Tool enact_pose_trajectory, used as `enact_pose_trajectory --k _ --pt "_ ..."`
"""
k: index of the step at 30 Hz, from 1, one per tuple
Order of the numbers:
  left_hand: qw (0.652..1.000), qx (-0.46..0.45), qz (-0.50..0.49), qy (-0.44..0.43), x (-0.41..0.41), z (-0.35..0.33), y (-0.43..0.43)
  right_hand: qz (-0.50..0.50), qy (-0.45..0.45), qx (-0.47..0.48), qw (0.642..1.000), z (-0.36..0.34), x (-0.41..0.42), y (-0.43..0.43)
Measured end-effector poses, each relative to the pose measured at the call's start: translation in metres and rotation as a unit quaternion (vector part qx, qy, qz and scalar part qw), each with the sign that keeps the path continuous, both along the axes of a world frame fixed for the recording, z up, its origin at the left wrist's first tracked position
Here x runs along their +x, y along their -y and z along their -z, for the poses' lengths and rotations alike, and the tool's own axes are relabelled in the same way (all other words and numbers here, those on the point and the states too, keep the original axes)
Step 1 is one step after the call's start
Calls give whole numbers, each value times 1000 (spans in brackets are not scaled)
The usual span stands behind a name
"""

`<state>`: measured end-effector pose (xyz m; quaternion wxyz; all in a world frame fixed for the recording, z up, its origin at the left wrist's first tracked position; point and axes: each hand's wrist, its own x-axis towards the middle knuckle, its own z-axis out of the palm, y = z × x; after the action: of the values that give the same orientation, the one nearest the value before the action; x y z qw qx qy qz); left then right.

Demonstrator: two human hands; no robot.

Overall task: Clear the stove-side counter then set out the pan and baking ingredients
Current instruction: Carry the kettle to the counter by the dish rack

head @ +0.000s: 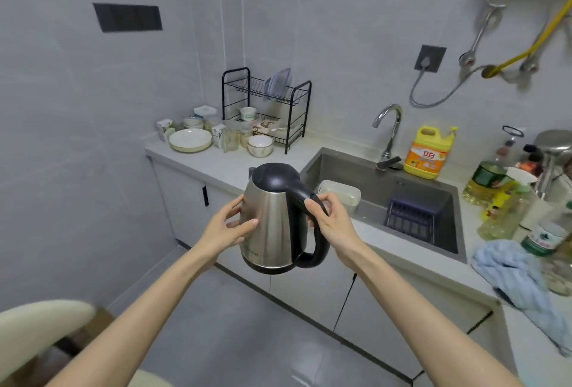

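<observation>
A steel electric kettle (272,219) with a black lid and handle hangs in the air in front of the counter (229,167), above the floor. My right hand (331,219) grips the upper part of its black handle. My left hand (229,225) lies against the kettle's steel side with fingers spread and nearly straight. The kettle is tilted a little, spout to the far left.
A black dish rack (266,108) with plates and bowls (190,139) stands at the far left of the counter. The sink (387,197) holds a clear container and a dark basket. Yellow detergent (428,151), oil bottles (486,182) and a blue cloth (513,272) crowd the right side.
</observation>
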<state>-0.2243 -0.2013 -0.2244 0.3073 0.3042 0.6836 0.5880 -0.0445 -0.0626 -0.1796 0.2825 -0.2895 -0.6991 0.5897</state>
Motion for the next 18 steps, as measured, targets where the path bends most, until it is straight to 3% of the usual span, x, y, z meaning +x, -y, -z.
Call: enact_pose_trajectory --k 6,18 --pt "996 13 -39 82 -81 17 -45 -37 4 -17 999 18 -87 -54" --pt "991 0 -74 116 -275 29 -144 -52 26 -33 998 27 -291 -154"
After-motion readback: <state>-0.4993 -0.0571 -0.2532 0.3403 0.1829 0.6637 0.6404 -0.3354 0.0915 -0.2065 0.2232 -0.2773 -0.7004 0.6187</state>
